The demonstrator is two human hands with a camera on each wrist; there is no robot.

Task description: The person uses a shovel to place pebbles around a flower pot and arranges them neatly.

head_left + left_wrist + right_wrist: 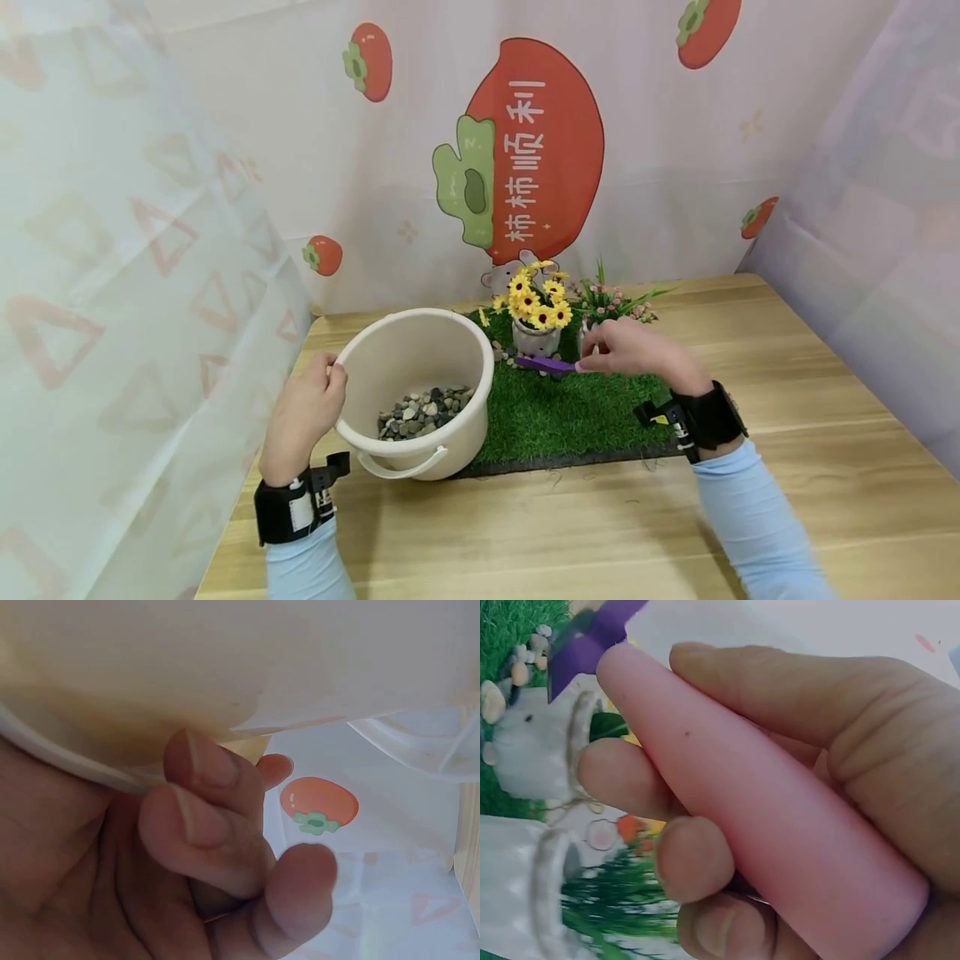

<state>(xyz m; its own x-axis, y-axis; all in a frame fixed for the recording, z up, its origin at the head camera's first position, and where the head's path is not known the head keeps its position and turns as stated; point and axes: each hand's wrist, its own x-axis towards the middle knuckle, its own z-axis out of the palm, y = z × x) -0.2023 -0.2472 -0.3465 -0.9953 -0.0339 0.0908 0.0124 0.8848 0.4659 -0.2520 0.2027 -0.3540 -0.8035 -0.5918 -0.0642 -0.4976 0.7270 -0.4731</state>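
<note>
A cream bucket [467, 442] stands at the left, with grey and tan pebbles [423, 412] in its bottom. My left hand [306, 408] grips its rim on the left side; in the left wrist view the curled fingers [206, 825] show just by the rim. In my right hand [633, 350] is a small garden trowel [547, 365], held by its pink handle [757, 802]. Its purple blade points left, above the artificial grass mat [577, 417] and in front of a pot of yellow flowers [536, 337]. Whether the blade carries anything cannot be told.
Pink flowers with green leaves [611, 302] stand in a second pot, partly behind my right hand. A few pebbles [521, 673] lie on the grass beside the pots. The bucket's handle [401, 471] hangs at its front. A printed cloth [637, 167] hangs behind the wooden table [540, 533].
</note>
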